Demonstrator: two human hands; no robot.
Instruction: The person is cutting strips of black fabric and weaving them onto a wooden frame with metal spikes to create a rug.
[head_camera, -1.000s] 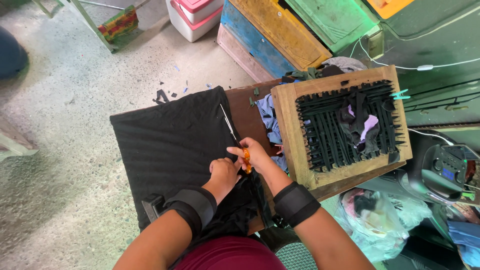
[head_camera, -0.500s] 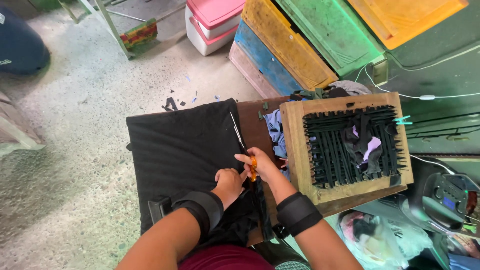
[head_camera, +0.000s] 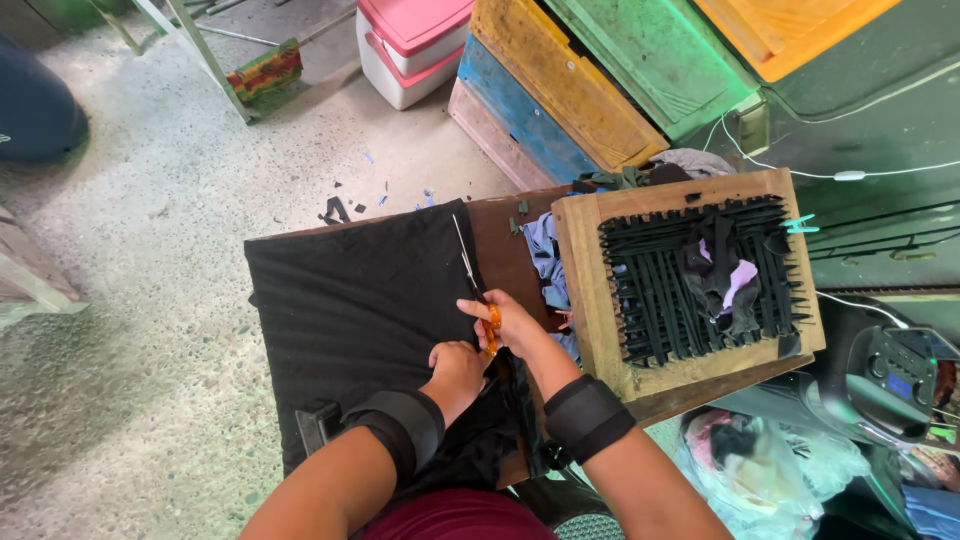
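A black cloth (head_camera: 350, 300) lies spread over a brown table (head_camera: 505, 240). My right hand (head_camera: 505, 325) grips orange-handled scissors (head_camera: 478, 290), whose long blades point away along the cloth's right edge. My left hand (head_camera: 455, 365) presses closed on the cloth just beside the scissors' handles. Both wrists wear black bands.
A wooden frame loom (head_camera: 690, 275) strung with black strips and holding cloth scraps rests on the table's right. Blue fabric pieces (head_camera: 545, 255) lie between it and the cloth. Stacked painted crates (head_camera: 560, 100), a pink-lidded cooler (head_camera: 410, 45) and a plastic bag (head_camera: 760, 470) stand around.
The view has shifted so the table sits further right and lower. The scissors' blades have advanced slightly along the cloth's edge; both hands stay together.
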